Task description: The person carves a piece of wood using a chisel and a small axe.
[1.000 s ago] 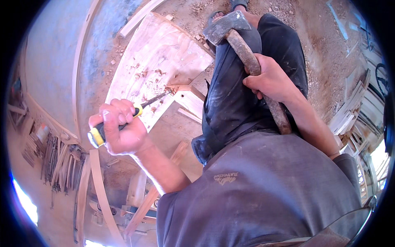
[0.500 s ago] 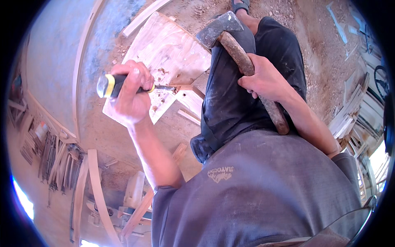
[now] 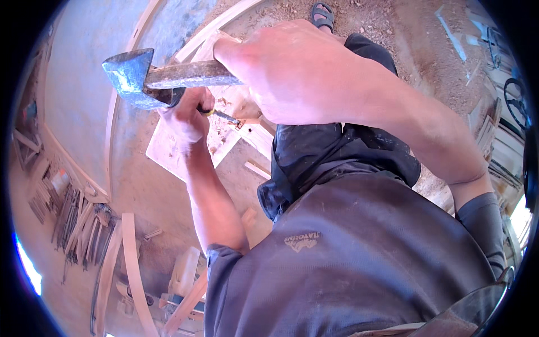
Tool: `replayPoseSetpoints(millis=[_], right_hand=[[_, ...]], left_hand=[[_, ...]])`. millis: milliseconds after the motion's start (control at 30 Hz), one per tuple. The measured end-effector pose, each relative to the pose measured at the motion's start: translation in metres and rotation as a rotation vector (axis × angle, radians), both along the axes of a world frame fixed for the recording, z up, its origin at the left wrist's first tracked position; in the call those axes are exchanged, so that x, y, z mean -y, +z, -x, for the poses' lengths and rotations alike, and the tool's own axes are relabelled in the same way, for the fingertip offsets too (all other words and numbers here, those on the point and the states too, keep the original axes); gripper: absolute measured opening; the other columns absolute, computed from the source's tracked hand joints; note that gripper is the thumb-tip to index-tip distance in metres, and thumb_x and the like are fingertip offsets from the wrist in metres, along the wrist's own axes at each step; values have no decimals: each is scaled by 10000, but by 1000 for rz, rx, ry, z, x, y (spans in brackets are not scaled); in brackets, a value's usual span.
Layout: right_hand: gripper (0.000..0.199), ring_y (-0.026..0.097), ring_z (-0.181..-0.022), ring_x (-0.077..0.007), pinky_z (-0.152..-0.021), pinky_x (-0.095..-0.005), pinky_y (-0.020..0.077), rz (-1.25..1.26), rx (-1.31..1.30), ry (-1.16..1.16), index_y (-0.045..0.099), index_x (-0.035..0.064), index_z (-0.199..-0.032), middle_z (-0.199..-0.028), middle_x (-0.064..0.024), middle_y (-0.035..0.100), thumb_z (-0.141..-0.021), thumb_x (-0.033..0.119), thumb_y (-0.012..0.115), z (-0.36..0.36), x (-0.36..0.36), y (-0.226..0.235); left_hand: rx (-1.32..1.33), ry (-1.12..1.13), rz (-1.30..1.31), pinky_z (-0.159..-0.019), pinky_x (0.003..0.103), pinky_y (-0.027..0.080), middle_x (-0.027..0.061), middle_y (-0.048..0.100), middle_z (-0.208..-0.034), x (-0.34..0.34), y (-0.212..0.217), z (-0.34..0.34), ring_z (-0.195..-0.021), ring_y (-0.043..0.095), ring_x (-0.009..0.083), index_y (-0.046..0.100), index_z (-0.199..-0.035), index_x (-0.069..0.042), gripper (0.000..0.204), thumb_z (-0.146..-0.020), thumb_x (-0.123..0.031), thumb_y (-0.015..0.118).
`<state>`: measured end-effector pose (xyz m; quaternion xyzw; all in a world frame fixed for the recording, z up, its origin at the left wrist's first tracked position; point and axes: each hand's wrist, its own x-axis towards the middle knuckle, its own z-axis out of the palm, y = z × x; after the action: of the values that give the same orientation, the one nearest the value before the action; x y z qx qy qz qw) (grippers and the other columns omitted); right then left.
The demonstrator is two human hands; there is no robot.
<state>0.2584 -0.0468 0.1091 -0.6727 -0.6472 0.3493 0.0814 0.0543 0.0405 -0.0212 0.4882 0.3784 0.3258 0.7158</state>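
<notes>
My left hand (image 3: 186,122) is closed around the handle of a chisel (image 3: 225,117), whose blade slants down to a notch in a pale piece of wood (image 3: 257,136). That piece lies on a broad wooden board (image 3: 168,147) scattered with chips. Raised above the work, my right hand (image 3: 292,70) grips the wooden handle of a hatchet (image 3: 128,78). The hatchet's metal head is over the butt of the chisel and hides most of its handle; whether the two touch I cannot tell. My right hand and forearm cover much of the board's far part.
Long curved wooden strips (image 3: 135,269) lie at the left and lower left. Bundled sticks (image 3: 70,219) lie on the floor near the left rim. Stacked timber (image 3: 487,132) stands at the right. My legs (image 3: 337,154) are close beside the wood piece.
My right hand has lifted the hatchet from over my thigh and swung it left, bringing its head above the chisel's butt. My left hand keeps the chisel at the same notch.
</notes>
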Motion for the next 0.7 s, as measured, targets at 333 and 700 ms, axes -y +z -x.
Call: replayPoseSetpoints(millis=[333, 700], right_hand=[[286, 693, -805, -416, -705, -506, 531, -132, -27, -49, 573, 0, -1067, -806, -207, 680, -802, 54, 665, 7, 22, -2], [243, 599, -547, -176, -499, -341, 484, 465, -567, -640, 541, -26, -1015, -712, -92, 586, -816, 31, 668, 15, 114, -90]], left_hand=[[32, 0, -25, -498, 279, 420, 73, 577, -640, 16, 2, 14, -515, 526, 140, 594, -819, -11, 123, -831, 32, 709], [177, 271, -223, -661, 296, 482, 95, 598, -833, 10, 88, 47, -764, 585, 205, 641, -1139, -38, 316, -831, 31, 639]])
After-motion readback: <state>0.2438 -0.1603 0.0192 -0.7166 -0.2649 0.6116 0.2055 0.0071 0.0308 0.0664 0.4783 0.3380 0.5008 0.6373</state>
